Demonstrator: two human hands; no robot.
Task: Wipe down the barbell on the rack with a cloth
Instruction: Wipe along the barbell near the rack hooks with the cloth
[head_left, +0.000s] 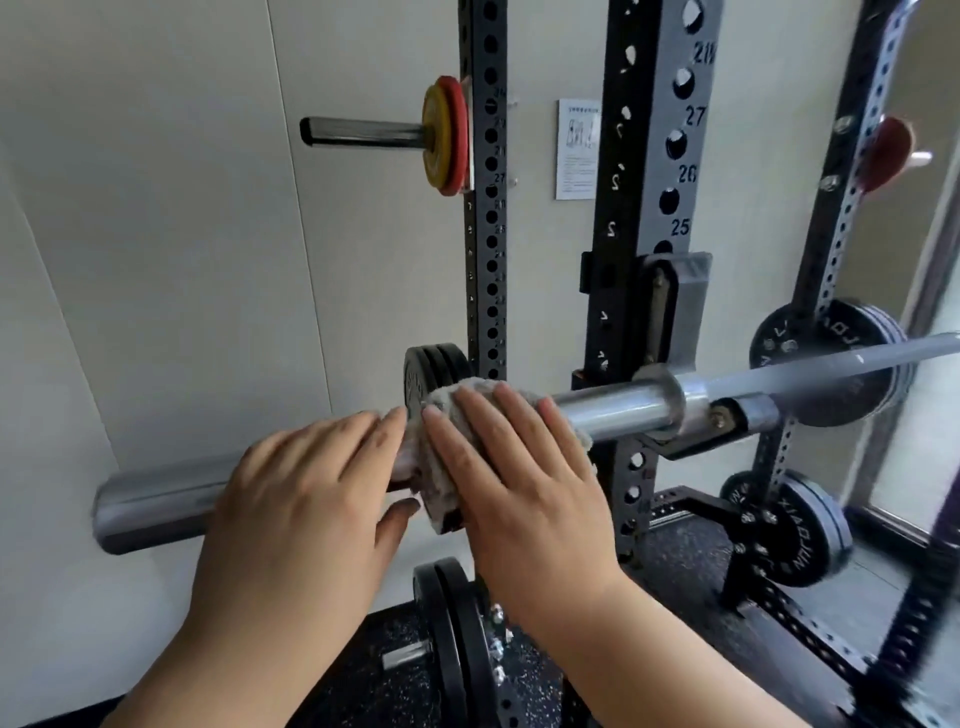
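Two hands work at the barbell (613, 410), which lies across the hook of the rack (644, 208) with its sleeve reaching toward our left. Our right hand (519, 467) lies flat with straight fingers, pressing the grey cloth (415, 467) draped over the sleeve. Our left hand (306, 499) rests just beside it with fingers extended over the bare sleeve, fingertips touching the cloth's edge. Yellow and red plates (444, 135) hang on a peg higher up.

Glossy, smooth metal on the barbell (613, 410); nubby, matt grey cloth (413, 457); matt black painted metal rack (623, 260); speckled rubbery floor (363, 675) at bottom.
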